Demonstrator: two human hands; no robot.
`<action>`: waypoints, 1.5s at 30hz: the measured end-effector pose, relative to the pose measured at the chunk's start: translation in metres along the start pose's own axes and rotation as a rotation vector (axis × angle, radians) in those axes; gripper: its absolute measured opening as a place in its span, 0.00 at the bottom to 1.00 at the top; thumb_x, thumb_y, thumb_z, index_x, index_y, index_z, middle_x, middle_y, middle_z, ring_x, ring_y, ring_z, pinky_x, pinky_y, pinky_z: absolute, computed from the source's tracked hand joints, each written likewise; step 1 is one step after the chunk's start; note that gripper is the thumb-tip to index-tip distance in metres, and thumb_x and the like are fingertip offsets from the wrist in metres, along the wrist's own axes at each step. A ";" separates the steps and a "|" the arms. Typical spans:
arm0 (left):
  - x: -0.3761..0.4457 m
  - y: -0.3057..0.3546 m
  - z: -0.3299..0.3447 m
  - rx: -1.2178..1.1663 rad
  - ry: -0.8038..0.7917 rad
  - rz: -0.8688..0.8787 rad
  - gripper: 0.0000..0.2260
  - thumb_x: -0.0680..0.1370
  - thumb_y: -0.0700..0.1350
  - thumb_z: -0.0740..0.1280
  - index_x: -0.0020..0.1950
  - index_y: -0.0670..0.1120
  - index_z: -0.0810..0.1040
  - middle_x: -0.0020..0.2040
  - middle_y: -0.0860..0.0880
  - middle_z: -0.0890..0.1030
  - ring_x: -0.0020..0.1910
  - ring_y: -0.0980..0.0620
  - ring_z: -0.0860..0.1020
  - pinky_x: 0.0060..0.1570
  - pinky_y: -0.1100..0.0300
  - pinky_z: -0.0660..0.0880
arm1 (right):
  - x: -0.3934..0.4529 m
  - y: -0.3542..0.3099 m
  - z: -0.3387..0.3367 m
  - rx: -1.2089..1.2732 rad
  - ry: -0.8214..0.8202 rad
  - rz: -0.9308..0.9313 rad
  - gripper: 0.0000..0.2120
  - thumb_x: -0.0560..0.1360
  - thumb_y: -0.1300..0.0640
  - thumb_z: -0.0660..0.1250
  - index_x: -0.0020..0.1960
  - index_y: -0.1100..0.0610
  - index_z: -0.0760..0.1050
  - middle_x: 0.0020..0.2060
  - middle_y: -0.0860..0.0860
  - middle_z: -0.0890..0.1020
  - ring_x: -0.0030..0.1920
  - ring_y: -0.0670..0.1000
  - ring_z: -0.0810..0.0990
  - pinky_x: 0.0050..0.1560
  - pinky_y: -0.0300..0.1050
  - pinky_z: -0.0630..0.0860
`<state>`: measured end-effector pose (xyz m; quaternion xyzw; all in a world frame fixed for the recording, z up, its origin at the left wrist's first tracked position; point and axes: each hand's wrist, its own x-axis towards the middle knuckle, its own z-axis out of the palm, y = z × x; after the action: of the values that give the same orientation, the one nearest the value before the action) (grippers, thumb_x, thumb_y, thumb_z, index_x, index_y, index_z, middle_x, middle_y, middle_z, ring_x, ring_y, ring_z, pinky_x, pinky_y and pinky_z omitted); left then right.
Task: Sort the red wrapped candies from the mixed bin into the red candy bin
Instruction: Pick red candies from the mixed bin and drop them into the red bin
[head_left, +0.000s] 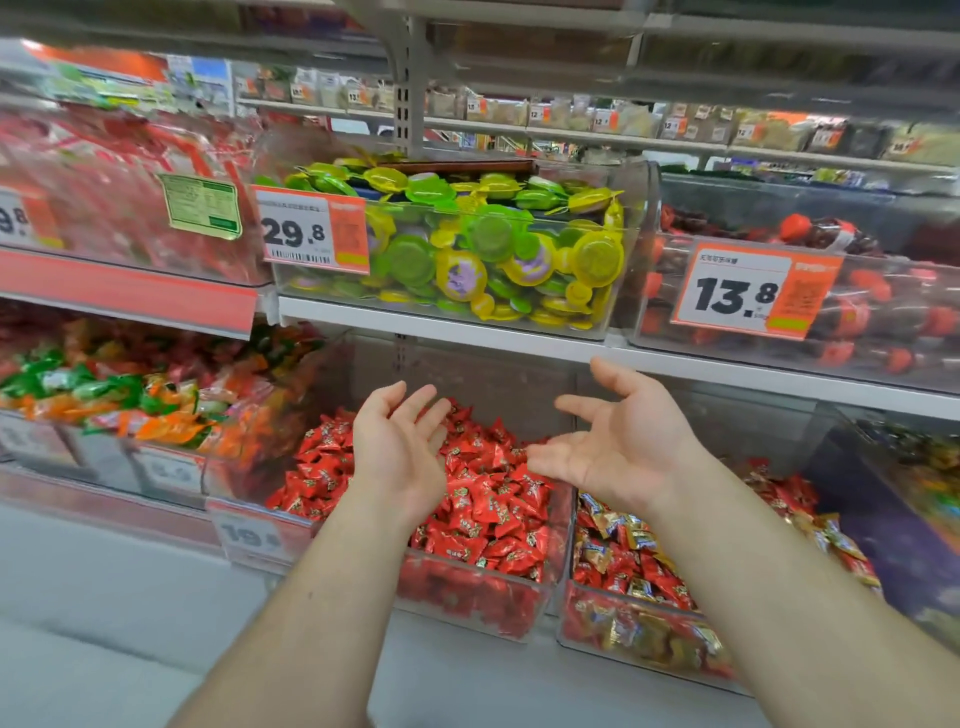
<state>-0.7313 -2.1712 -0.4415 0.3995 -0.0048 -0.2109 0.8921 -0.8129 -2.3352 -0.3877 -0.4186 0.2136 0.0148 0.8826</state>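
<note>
Candies remain unsorted: we hold both grips released, left hand (400, 447) and right hand (618, 441) empty above the red candy bin (483, 597); red pieces wait in the mixed bin (623, 618) below-right.

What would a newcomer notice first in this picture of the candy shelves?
Two open, empty hands, the left hand and right hand, are held palm-up over the red candy bin on the low shelf. To its right stands the mixed bin of red and gold candies. Above, a clear bin of green and yellow sweets carries a 29.8 price tag.
</note>
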 end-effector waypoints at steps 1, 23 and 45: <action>-0.002 -0.003 0.004 0.071 -0.013 0.040 0.21 0.80 0.53 0.53 0.68 0.46 0.73 0.70 0.45 0.74 0.74 0.45 0.65 0.75 0.47 0.52 | -0.002 0.000 -0.004 -0.010 -0.010 -0.026 0.32 0.79 0.44 0.59 0.76 0.61 0.61 0.75 0.71 0.53 0.73 0.72 0.61 0.69 0.65 0.65; -0.004 -0.134 0.121 1.134 -0.305 0.154 0.15 0.77 0.46 0.65 0.63 0.51 0.72 0.58 0.54 0.75 0.50 0.55 0.77 0.49 0.59 0.75 | 0.011 -0.079 -0.177 -0.832 0.707 -0.285 0.17 0.83 0.53 0.54 0.61 0.60 0.76 0.59 0.61 0.79 0.58 0.61 0.77 0.60 0.54 0.70; 0.003 -0.142 0.110 0.847 0.160 0.177 0.04 0.82 0.51 0.57 0.53 0.55 0.70 0.46 0.58 0.72 0.50 0.55 0.67 0.45 0.64 0.58 | 0.039 -0.049 -0.128 -1.496 0.161 0.129 0.33 0.79 0.32 0.42 0.58 0.51 0.79 0.58 0.44 0.71 0.62 0.45 0.67 0.66 0.43 0.56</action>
<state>-0.8013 -2.3342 -0.4684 0.7430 -0.0559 -0.0812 0.6620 -0.8138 -2.4680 -0.4389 -0.8927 0.2344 0.1767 0.3419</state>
